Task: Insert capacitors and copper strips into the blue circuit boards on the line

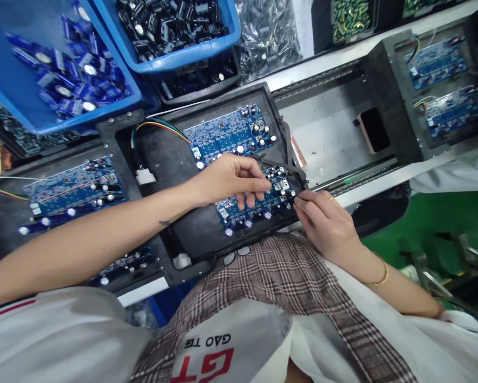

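Observation:
My left hand (239, 181) hovers over the lower blue circuit board (258, 205), its thumb and fingers curled together; whatever is between the fingertips is too small to make out. At the right end of that board, my right hand (324, 218) is closed, fingertips pressed together by the board's corner and the tray rim. What it pinches, if anything, is hidden. Above lies a second blue circuit board (227, 130), with small capacitors standing at its right end. Both boards sit in a black tray (165, 154). A white connector (145, 176) on coloured wires rests at the tray's left.
Blue bins with blue capacitors (73, 74) and black capacitors (171, 26) stand at the back left. A plastic bag of parts (266, 37) lies beside them. Another board (75, 186) is at left. A phone-like device (373, 130) lies right, before another tray (398, 101). Another person's sleeve (454, 173) shows at far right.

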Demonstrator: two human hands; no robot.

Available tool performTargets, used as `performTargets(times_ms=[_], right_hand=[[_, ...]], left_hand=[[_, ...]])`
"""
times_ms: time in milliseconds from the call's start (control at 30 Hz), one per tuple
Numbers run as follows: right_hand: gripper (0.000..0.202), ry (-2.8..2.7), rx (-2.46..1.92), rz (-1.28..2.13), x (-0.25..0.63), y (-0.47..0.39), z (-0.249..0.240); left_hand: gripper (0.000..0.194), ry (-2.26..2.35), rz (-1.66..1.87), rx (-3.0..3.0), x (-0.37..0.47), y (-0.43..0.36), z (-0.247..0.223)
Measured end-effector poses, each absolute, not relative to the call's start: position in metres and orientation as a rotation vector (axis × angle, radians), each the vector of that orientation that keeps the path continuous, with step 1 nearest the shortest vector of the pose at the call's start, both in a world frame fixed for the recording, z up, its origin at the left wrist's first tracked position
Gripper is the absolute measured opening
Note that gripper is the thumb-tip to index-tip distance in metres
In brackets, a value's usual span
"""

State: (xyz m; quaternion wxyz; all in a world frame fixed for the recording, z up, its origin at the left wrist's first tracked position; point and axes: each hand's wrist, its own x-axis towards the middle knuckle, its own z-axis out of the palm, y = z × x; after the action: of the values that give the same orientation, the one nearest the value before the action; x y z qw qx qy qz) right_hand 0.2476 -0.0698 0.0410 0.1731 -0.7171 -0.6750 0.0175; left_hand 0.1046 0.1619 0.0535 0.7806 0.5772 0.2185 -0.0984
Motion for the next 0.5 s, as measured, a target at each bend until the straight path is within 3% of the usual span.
performTargets(times_ms=[167,500], right_hand=[[0.03,-2.057,-1.887,0.182,0.262,-0.072,0.041],[0.028,-2.054,-1.939,0.076,0.252,-0.075,0.036]], left_hand=[[0.023,0.455,-0.215,1.252,0.104,0.162,0.05],[0.022,0.45,-0.217,1.301,0.104,0.162,0.045]])
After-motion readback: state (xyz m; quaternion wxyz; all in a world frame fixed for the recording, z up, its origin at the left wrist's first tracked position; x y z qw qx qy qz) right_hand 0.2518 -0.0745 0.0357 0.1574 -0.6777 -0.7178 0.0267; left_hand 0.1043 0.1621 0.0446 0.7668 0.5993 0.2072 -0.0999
